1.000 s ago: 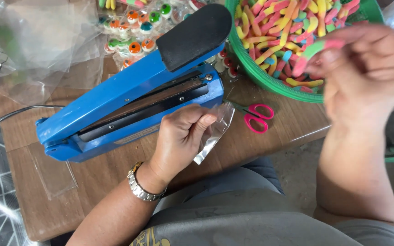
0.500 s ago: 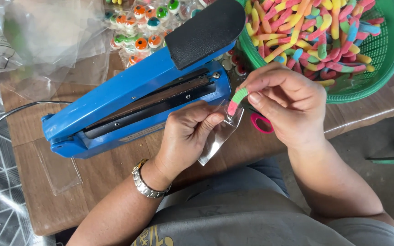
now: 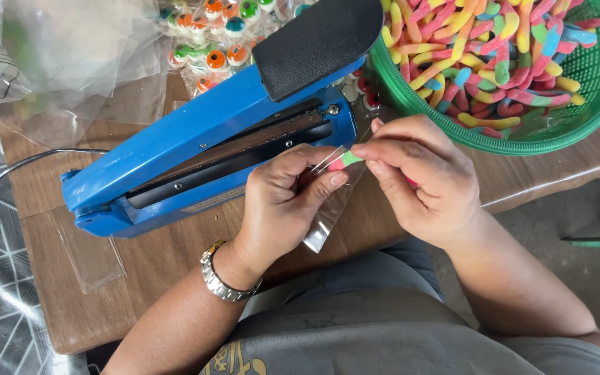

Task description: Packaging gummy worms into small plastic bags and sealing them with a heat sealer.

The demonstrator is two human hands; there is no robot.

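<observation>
I observe my left hand (image 3: pixel 282 201) with fingers pinched on the mouth of a small clear plastic bag (image 3: pixel 331 205), held just in front of the blue heat sealer (image 3: pixel 196 149) above the table (image 3: pixel 168 257). My right hand (image 3: pixel 418 177) has fingers closed on a sugar-coated gummy worm (image 3: pixel 345 160), green and pink, lying at the bag's opening.

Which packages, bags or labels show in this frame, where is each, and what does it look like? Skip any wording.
Small clear bag: held by the left hand, narrow, transparent; the right hand holds a gummy worm at its mouth.
Eyeball candy packs: top, behind the blue sealer; clear wrap, orange and green pieces.
Loose clear bags: top left, crumpled.
Flat clear sleeve: table, left.
</observation>
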